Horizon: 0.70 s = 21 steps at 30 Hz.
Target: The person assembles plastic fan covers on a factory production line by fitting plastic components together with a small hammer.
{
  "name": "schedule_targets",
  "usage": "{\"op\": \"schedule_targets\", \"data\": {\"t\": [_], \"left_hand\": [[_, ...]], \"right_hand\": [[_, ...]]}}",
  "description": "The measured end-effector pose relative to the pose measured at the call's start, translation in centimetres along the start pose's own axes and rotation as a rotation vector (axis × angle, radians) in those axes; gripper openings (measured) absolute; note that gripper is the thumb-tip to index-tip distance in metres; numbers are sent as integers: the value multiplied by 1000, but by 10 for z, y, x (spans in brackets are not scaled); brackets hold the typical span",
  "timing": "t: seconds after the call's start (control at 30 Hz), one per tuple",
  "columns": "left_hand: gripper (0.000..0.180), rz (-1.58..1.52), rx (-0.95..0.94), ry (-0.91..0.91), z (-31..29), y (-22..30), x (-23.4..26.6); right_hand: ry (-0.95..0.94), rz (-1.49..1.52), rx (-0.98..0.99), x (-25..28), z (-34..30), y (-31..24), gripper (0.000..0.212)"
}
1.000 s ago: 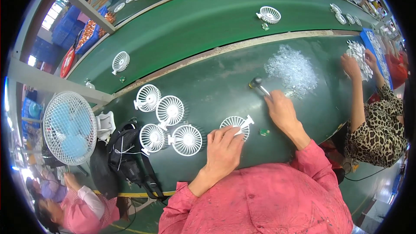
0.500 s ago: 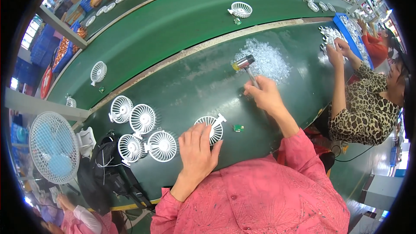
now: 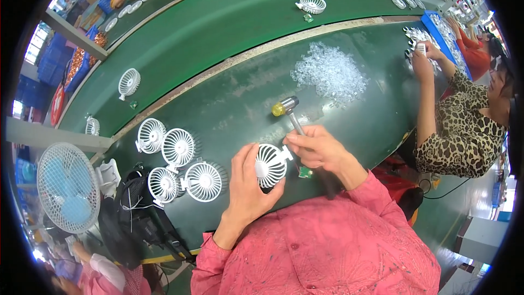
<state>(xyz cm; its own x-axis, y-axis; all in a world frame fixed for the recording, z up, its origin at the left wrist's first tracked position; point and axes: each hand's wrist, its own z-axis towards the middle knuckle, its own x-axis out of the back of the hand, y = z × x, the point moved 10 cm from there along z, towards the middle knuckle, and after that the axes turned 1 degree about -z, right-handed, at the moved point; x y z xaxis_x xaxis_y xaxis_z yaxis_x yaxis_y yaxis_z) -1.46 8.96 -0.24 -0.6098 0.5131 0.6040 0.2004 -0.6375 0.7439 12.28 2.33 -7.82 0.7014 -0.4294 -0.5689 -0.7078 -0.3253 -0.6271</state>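
My left hand (image 3: 246, 184) is closed around the rim of a white fan housing (image 3: 269, 167), thumb on the near side and fingers on the far side. The housing's short neck points to the right, toward my other hand. My right hand (image 3: 316, 147) is closed on a small hammer (image 3: 296, 123) with a yellow tip and a metal-coloured head, tilted up and left. Its thumb and fingertips are close to the neck; whether they also touch it I cannot tell. Beside the housing, below my right fingers, lies a green circuit board (image 3: 305, 172).
Several white fan housings (image 3: 203, 182) sit to the left. A heap of clear plastic pieces (image 3: 330, 74) lies beyond the hammer. Past the table runs a green conveyor belt (image 3: 218, 38) carrying more housings. A co-worker (image 3: 458, 145) sits at right by a blue tray (image 3: 436, 38).
My right hand with the hammer has come down and left, from near the clear pieces to the housing. The left hand, earlier resting over the housing, now grips its rim and has tilted it.
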Motion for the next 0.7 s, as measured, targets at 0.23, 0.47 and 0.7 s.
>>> {"op": "schedule_targets", "data": {"t": [0.23,0.47,0.7], "left_hand": [[84,-85,-17,-5,-5,0,-1],[81,-87,-18,-3,-6,0,-1],[81,-132,96,13,-6,-12,0]], "right_hand": [[-67,40,-16,-16,3,13,21],[-62,45,33,-19,-1,10,21],[-34,-146,119,-21,-5,2,23]]}}
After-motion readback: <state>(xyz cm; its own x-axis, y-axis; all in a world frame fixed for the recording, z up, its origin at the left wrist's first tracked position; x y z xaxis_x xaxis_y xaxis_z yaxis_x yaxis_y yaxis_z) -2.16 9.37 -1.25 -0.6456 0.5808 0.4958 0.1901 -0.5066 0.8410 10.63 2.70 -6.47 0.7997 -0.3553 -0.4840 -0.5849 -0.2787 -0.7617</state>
